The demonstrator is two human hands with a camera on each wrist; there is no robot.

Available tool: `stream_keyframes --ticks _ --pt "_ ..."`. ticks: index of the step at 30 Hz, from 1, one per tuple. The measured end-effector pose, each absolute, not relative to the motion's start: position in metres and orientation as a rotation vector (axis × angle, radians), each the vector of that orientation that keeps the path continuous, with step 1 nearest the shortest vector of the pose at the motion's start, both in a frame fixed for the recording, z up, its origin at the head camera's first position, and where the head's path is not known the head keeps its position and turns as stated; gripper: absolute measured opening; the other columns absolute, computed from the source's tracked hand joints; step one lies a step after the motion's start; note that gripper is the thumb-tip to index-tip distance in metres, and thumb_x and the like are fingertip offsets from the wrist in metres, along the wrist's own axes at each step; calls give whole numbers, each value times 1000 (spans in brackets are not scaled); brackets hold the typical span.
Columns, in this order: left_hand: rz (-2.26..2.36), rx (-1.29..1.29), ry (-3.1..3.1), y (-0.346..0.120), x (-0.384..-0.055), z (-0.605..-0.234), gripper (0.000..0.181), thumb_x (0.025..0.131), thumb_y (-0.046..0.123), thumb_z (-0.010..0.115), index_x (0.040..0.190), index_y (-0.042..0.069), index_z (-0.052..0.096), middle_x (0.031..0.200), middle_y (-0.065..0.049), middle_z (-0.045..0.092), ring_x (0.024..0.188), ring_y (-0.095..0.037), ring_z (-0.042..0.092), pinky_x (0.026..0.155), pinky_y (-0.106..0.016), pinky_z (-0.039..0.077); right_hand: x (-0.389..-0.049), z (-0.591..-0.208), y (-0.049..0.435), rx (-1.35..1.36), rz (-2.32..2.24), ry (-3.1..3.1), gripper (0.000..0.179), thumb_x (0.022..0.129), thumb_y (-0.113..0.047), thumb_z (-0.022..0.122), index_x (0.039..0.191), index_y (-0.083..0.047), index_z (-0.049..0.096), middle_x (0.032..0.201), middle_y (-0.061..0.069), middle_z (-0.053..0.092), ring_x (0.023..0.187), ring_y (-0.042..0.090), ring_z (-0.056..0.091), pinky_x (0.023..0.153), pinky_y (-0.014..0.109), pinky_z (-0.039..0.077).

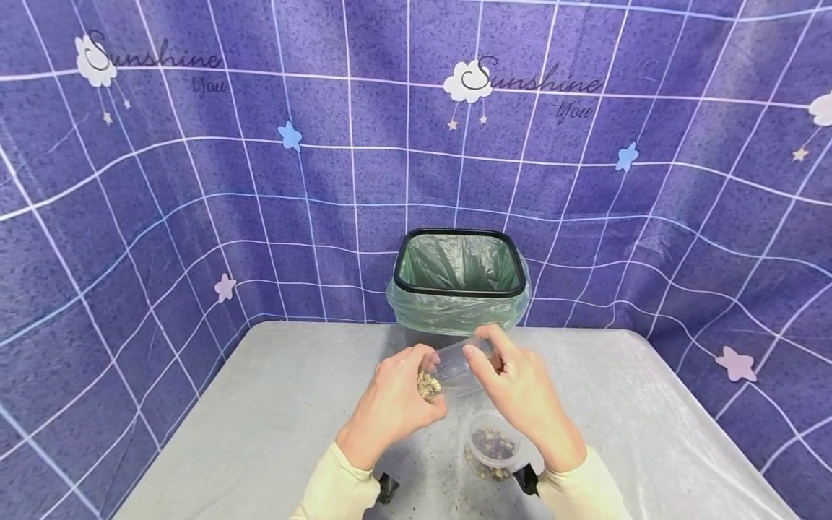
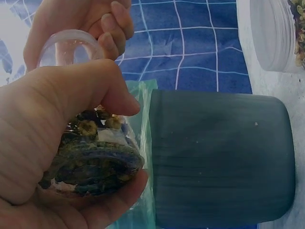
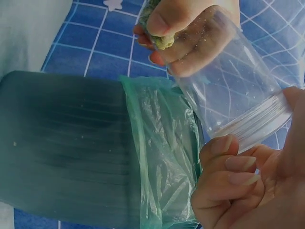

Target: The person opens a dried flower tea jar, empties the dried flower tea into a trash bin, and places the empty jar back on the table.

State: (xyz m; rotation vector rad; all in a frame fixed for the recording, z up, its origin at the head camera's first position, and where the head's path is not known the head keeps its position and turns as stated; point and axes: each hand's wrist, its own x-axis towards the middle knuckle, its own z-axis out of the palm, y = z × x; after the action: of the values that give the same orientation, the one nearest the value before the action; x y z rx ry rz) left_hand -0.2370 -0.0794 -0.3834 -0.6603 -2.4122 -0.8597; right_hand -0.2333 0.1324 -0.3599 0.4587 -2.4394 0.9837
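A clear plastic jar is held tilted in the air between both hands, in front of the bin. Small yellowish-brown dried flower buds lie at its base end. My left hand grips that base, thumb on one side and fingers on the other, as the left wrist view also shows. My right hand pinches the threaded mouth between thumb and curled fingers. A second clear jar with similar dried buds stands on the table below my right hand.
Just beyond the hands stands a dark bin with a black rim and a green plastic liner. Small crumbs dot the grey-white tabletop near the second jar. A purple gridded cloth hangs behind and around the sides.
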Motion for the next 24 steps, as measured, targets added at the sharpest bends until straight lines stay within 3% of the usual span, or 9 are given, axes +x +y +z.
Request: stream_keyframes --ticks 9,18,24 --pt "-935 -708 -2454 -83 -240 -382 45 62 15 82 103 21 65 90 9 70 81 -5 64 76 -27 54 -235 -365 131 514 987 -2377 31 99 -48 64 122 -28 64 61 -14 44 51 5 42 51 27 38" --pt "-1051 -718 -2530 -91 -240 -377 46 63 16 83 104 24 65 91 11 70 82 -2 63 78 -27 54 -235 -359 138 784 971 -2325 33 98 -37 69 129 -29 59 67 -13 42 56 2 38 53 24 38" --pt "-1023 -717 -2544 -95 -241 -376 47 61 17 84 104 24 66 89 12 70 81 -2 63 78 -26 54 -235 -357 145 953 998 -2364 45 100 -31 68 142 -28 52 86 -11 56 70 4 51 59 23 44"
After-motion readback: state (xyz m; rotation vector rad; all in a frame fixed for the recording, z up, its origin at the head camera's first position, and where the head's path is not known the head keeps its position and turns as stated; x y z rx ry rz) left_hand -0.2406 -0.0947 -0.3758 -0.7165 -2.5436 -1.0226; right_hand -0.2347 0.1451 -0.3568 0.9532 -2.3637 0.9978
